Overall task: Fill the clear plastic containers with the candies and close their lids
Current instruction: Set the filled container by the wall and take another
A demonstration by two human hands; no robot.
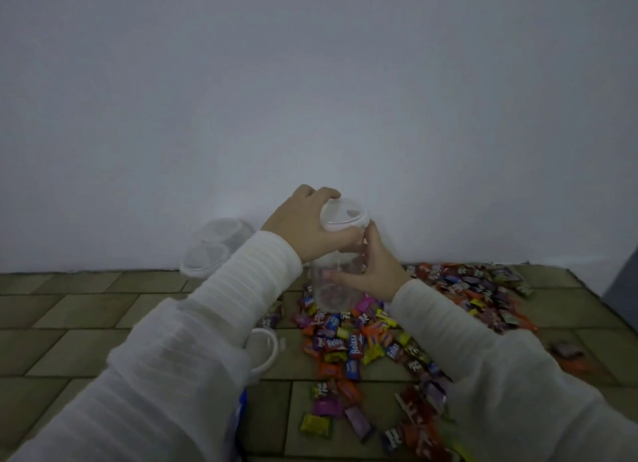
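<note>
My left hand [303,225] grips the lid [343,215] atop the clear container [331,285], right hand [371,271] steadying its wall; container apparently empty, candies [359,344] loose on the counter [86,306], filling outstanding

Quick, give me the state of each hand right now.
Left hand: closed on the white lid atop the clear container.
Right hand: gripping the clear container's side.
</note>
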